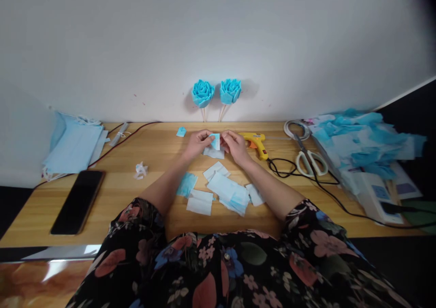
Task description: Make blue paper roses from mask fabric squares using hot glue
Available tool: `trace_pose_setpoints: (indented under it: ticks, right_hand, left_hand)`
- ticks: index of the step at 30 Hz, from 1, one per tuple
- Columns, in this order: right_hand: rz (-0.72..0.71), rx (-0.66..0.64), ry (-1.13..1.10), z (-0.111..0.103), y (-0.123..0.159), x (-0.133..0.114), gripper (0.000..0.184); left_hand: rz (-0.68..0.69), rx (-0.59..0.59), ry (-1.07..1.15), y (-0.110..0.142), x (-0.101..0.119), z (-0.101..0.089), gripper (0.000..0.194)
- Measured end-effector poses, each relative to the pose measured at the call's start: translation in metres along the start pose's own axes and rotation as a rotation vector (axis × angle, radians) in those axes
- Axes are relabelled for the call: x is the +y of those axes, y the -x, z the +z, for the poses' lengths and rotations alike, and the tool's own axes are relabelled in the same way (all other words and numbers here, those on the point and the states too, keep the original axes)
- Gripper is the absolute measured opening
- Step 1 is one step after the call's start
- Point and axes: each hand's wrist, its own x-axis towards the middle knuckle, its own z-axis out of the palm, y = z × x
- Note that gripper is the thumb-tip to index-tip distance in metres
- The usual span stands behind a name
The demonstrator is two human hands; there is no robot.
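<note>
Between thumb and fingers, my left hand [200,142] pinches a small blue and white piece of mask fabric [215,141]. My right hand [235,145] is closed at the right edge of that piece, its fingertips bent inward and partly hidden. Just below the hands lies another pale fabric piece [214,153]. Nearer to me, between my forearms, several cut pieces [228,191] lie loosely overlapping on the wooden table [156,146]. A yellow glue gun [259,145] rests on its side just right of my right hand.
Two blue fabric roses [203,93] on sticks lean at the wall. Face masks [73,146] and a phone [78,202] lie left. Right are scissors [308,160], a wire coil [297,129], a heap of blue scraps [368,140], a white power strip [379,199] and black cable [335,199].
</note>
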Motion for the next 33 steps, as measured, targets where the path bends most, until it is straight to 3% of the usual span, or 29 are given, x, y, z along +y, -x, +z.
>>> trace_pose_setpoints:
  ticks: [18,33]
  right_hand:
    - [-0.027,-0.027,0.05,0.001,0.003,-0.01,0.033]
    - [-0.036,-0.033,0.063,0.0,0.004,-0.01,0.031]
  left_hand:
    - [0.054,-0.004,-0.037,-0.001,0.001,-0.003,0.041]
    - [0.01,0.023,0.036,-0.003,-0.006,-0.002,0.035]
